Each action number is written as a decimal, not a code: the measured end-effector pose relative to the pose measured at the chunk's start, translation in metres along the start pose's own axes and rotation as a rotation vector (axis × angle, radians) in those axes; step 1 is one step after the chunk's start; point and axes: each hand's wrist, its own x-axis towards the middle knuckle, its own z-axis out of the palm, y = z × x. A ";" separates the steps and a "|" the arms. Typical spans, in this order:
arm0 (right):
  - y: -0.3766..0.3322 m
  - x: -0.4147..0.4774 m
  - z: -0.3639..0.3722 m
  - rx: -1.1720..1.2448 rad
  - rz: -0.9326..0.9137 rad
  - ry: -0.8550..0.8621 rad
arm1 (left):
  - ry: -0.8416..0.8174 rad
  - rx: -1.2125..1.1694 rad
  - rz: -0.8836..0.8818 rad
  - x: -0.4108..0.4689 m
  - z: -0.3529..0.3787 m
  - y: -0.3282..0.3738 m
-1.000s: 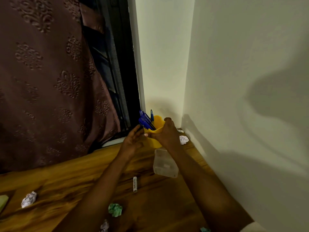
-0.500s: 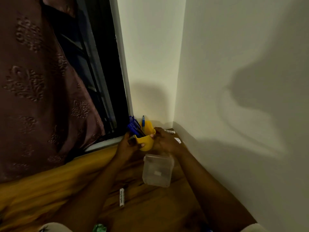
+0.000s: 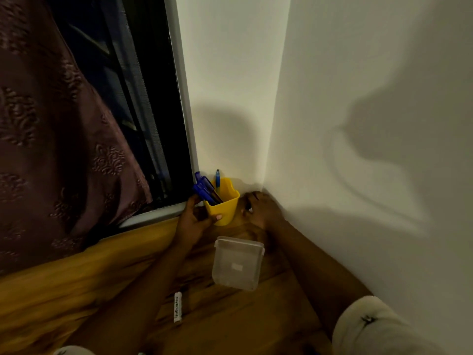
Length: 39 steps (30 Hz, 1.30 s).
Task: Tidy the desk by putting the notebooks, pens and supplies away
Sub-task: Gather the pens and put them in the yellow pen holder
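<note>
Left hand (image 3: 192, 219) grips a small yellow plastic pen cup (image 3: 223, 204) from its left side, thumb curled across the front wall near the base, the other fingers hidden behind it. The cup stands upright on a wooden desk (image 3: 76, 290), deep in the far corner, just beside the window frame and close to where two white walls (image 3: 358, 98) meet. Inside it is a bunch of blue capped pens (image 3: 204, 188) leaning left over the rim, w/ one more blue pen standing straight at the back. Right hand (image 3: 261, 210) rests on the desk just right of the cup, apart from it and tucked against the wall corner; fingers are bent downward, but it's too dark to tell whether they hold anything. Nearer the viewer, btwn the two forearms, sits a clear lidded plastic box (image 3: 236, 262), square-ish and tilted a little, not touched by either hand. Nearer still, under the left forearm's edge, lies a short white stick w/ a printed label (image 3: 178, 307), flat on the wood. A cream sleeve (image 3: 371, 326) covers the right upper arm at bottom right. Left side of view: a brown patterned curtain (image 3: 51, 137) hanging in front of a dark window (image 3: 143, 98). Dim room; soft shadows fall on the right wall.
</note>
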 end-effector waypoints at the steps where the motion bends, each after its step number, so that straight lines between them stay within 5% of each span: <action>1: -0.001 -0.001 0.002 -0.010 -0.003 0.015 | 0.006 0.003 0.002 0.000 0.000 -0.001; 13: 0.025 -0.104 0.012 -0.082 -0.094 0.193 | -0.062 0.195 0.039 0.015 0.021 0.021; 26: 0.026 -0.110 0.016 -0.108 -0.109 0.346 | -0.125 0.446 -0.012 0.039 0.070 0.053; 39: 0.025 -0.116 0.014 0.042 -0.070 0.296 | -0.172 0.607 -0.090 0.041 0.085 0.071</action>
